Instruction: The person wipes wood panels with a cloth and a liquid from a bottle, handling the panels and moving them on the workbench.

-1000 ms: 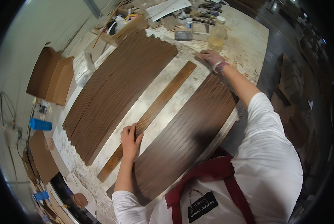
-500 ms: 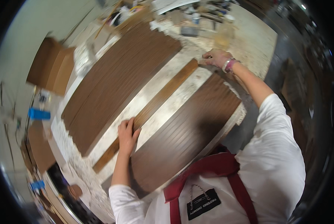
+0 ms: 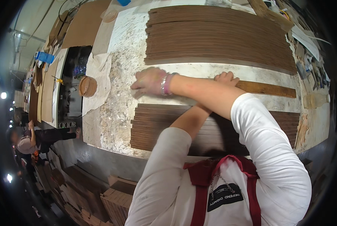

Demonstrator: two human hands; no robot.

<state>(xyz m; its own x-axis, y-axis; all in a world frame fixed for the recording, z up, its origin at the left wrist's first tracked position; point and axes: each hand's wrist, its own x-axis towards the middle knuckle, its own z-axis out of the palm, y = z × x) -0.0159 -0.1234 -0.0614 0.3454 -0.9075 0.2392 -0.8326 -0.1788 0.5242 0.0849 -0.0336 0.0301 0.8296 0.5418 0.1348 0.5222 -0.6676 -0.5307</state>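
Observation:
A long brown wooden strip (image 3: 268,89) lies across the pale worktable between two banks of dark brown strips, the far bank (image 3: 217,35) and the near bank (image 3: 168,126). My left hand (image 3: 225,78) grips the strip near its middle, fingers over the far edge. My right arm crosses above my left forearm. At the left end of the strip is my right hand (image 3: 150,82), stained pinkish and blurred by motion, with its fingers curled. Whatever sits in those fingers is hidden. A bracelet (image 3: 164,83) circles the right wrist.
To the left, a round brown tub (image 3: 88,86) stands on a pale sheet (image 3: 100,75). A bottle of yellowish liquid (image 3: 315,101) and scattered tools (image 3: 308,69) lie at the right end. Another person (image 3: 34,141) is beyond the table at far left. Stacked boards (image 3: 117,199) stand below.
My right hand has gone from the strip's right end to its left end, crossing over my left arm. My left hand stays on the strip. The view has turned and shifted toward the left.

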